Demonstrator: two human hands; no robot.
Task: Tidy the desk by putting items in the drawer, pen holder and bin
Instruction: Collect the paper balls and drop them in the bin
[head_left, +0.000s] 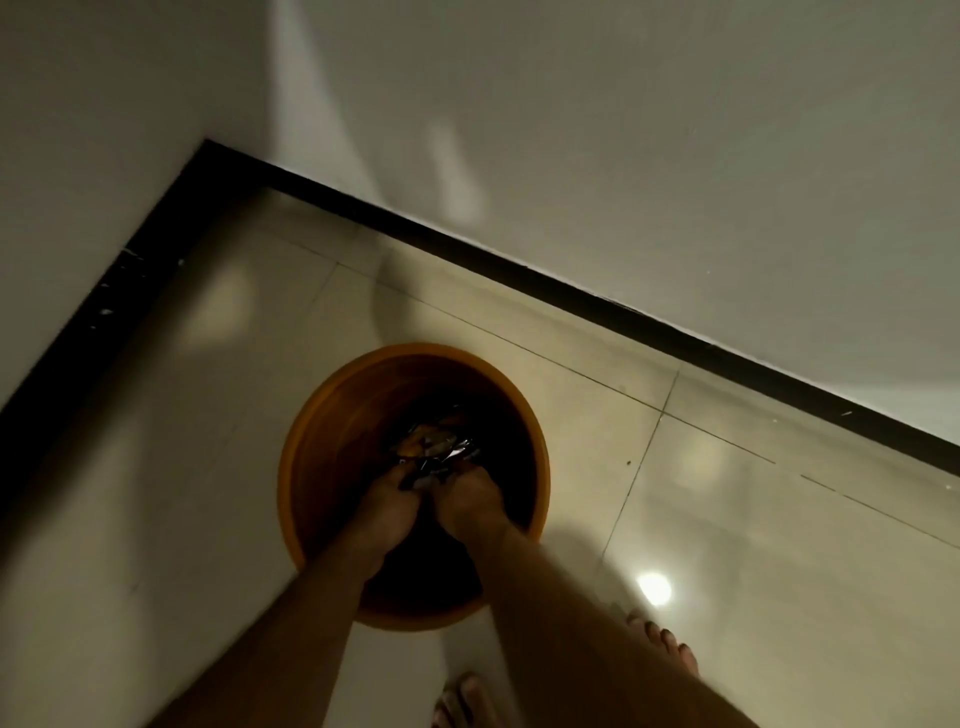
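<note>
Both hands, left (384, 512) and right (470, 501), pinch crumpled wrappers (434, 447) inside the bin (311, 415). Release low: letting go early or off-centre could scatter wrappers onto the floor (727, 519).

Bare forearms, no sleeves; left hand (382, 512), right hand (475, 504); bare feet (670, 647)

The head camera looks steeply down, close above an orange bin (311, 447) in a floor (182, 415) corner.
</note>
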